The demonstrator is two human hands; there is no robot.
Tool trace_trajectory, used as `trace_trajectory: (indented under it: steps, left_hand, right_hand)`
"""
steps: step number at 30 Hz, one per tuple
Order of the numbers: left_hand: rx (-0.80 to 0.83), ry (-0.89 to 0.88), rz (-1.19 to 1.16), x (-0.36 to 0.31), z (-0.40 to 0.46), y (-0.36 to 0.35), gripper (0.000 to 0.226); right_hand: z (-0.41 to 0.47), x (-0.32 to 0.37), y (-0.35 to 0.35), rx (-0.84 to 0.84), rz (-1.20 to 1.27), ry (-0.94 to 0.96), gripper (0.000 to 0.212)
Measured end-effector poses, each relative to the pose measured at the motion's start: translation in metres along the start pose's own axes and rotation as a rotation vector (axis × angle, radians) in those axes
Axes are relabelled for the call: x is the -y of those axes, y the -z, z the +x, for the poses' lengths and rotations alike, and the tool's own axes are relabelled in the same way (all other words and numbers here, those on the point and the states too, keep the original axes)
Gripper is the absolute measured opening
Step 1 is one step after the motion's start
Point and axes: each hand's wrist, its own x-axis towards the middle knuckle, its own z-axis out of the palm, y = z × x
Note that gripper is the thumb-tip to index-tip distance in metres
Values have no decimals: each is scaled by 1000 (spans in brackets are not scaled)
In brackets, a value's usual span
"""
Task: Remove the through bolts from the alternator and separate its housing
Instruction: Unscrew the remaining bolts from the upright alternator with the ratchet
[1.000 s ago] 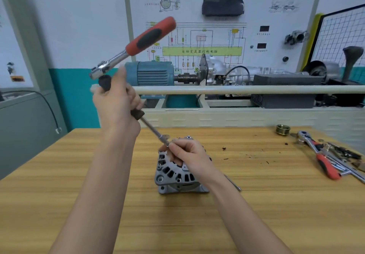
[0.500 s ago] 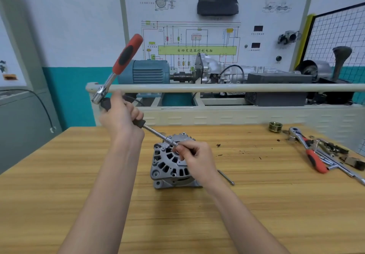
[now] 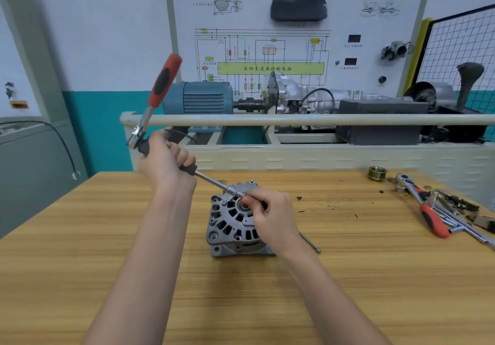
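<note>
A grey alternator (image 3: 232, 226) stands on its edge in the middle of the wooden bench (image 3: 80, 237). My left hand (image 3: 167, 163) grips the black handle of an extension driver whose steel shaft (image 3: 214, 181) slants down to the alternator's top. A ratchet with a red and black grip (image 3: 164, 80) sticks up from the driver's upper end. My right hand (image 3: 270, 210) rests on the alternator's right side and pinches the socket end of the shaft. A loose through bolt (image 3: 310, 242) lies on the bench behind my right wrist.
At the bench's right end lie a second red-handled ratchet (image 3: 426, 208), several loose tools and a brass pulley (image 3: 376, 173). A cream rail (image 3: 294, 119) and a training rig with a blue motor (image 3: 198, 99) stand behind the bench.
The ratchet's red grip has swung from pointing up-right to nearly upright. My left hand and the driver have dropped lower toward the alternator. My right hand stays at the socket end.
</note>
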Motion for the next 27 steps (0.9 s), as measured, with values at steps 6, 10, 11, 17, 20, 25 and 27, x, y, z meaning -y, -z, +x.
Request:
trace_trajectory:
  steps: [6,10,11,17,20,25,27]
  left_hand:
    - [-20,40,-20,4,7,1,37]
    - [-21,55,-12,8,10,2,37]
    - [-22,57,-19,9,11,2,37]
    - [-17,34,14,16,16,4,37]
    - [-26,15,15,12,18,5,36]
    - [-98,-99,17,-19,44,5,38]
    - [-88,-83,64,-18,47,7,38]
  right_hand:
    - [5,-5,1,30,-38,-28,21]
    - [8,-6,2,86,52,-133,24]
    - [8,-5,1,66,4,-111,23]
    - [5,-8,-2,83,38,-134,18]
    - [2,-15,1,59,76,-164,16]
    - [-7,-42,15,8,80,-398,18]
    - [-6,-41,10,-6,46,-358,18]
